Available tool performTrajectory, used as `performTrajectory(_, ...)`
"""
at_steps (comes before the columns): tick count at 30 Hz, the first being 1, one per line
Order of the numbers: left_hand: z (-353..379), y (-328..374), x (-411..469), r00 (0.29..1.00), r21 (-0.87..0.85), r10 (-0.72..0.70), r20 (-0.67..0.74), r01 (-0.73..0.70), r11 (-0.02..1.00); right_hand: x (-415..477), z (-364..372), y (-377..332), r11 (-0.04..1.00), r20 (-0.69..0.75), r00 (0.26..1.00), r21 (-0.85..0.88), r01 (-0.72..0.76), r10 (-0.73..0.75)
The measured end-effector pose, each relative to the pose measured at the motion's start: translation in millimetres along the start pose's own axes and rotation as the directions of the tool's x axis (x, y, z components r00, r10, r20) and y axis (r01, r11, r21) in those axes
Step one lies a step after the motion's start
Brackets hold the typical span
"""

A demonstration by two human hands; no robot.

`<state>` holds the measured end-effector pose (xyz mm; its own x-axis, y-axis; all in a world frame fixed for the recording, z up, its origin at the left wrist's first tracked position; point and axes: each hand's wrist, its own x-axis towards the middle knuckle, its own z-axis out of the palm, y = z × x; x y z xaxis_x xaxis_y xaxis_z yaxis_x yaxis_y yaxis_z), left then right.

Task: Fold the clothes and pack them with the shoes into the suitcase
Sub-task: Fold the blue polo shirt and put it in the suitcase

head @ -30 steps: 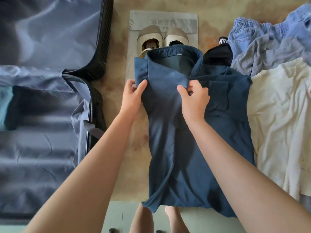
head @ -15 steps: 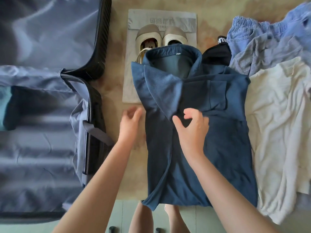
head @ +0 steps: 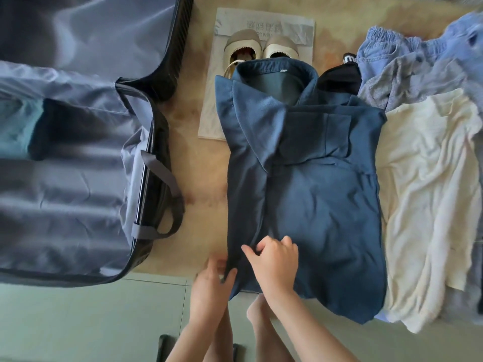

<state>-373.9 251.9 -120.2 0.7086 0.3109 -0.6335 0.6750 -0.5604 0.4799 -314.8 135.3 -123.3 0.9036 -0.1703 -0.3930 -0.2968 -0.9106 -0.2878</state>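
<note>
1. While the navy shirt (head: 313, 192) lies flat on the beige floor (head: 203, 178) with its collar away from the person and its left side folded in, its lower left corner is pinched by the left hand (head: 211, 280), thumb on top. The other fingers are blurred.
2. The right hand (head: 274, 259) is rested on the shirt near the hem, fingers curled and thumb spread out. Whether cloth is gripped cannot be told.
3. The open suitcase (head: 78, 192) is seen left of the shirt. Through its grey lining panel, a teal garment (head: 15, 126) and a dark garment (head: 55, 131) are made out.
4. Beige shoes (head: 261, 48) are set on a printed bag (head: 261, 24) beyond the collar, which partly covers them.
5. Unfolded clothes are heaped at the right: a cream top (head: 431, 192), blue denim shorts (head: 405, 48) and a black garment (head: 339, 77).
</note>
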Motion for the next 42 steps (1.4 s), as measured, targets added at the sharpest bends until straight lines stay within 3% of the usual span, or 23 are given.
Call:
performTrajectory(6, 8.1, -12.1, -24.7, 0.999, 0.167, 0.012, -0.048, -0.004, 0.986, -8.0, -3.7, 2.3, 0.998, 0.044, 0.999, 0.057, 0.009, -0.011)
performTrajectory(9, 21.8, -24.5, -38.9, 0.998, 0.132, 0.054, -0.039, -0.048, 0.99, -20.5, 1.6, 8.7, 0.986, 0.078, 0.997, 0.162, -0.029, 0.017)
performTrajectory(14, 47.8, -25.6, -52.0, 0.954, 0.151, 0.291, -0.079, -0.277, 0.949, -40.0, -6.0, 18.3, 0.926, 0.095, 0.99, 0.353, -0.13, 0.103)
performTrajectory(18, 68.0, -22.6, -66.4, 0.957, 0.09, 0.289, 0.009, -0.289, 0.953, -41.1, -15.8, 28.3, 0.866, 0.164, 0.974, 0.451, -0.216, 0.157)
performTrajectory(22, 77.9, -25.9, -71.0, 0.942, 0.172, 0.126, 0.31, -0.186, 0.968, -37.6, -10.0, 34.0, 0.971, 0.079, 0.994, 0.221, -0.087, 0.071)
performTrajectory(25, 72.1, -30.8, -64.7, 0.949, 0.247, 0.06, 0.31, -0.141, 0.959, -37.2, -7.6, 34.0, 0.993, -0.065, 0.992, 0.036, 0.114, -0.112)
performTrajectory(29, 44.6, -25.9, -45.1, 0.996, 0.062, 0.077, -0.038, -0.075, 0.995, -35.0, -10.5, 31.8, 0.986, -0.209, 0.964, -0.003, 0.168, -0.165)
performTrajectory(33, 12.8, 8.0, -20.2, 0.972, -0.03, 0.101, -0.212, -0.11, 0.994, -13.0, -12.0, 26.7, 0.991, -0.259, 0.962, 0.076, 0.113, -0.089)
performTrajectory(38, 2.2, 38.7, 14.6, 0.983, -0.203, 0.083, -0.166, -0.117, 0.972, 19.3, -13.8, 11.8, 0.988, -0.094, 0.995, 0.154, -0.006, 0.021)
performTrajectory(42, 1.1, 49.1, 30.6, 0.993, -0.454, -0.099, -0.07, 0.056, 0.889, 31.0, -12.7, 8.8, 0.991, -0.042, 0.998, 0.128, -0.034, 0.04)
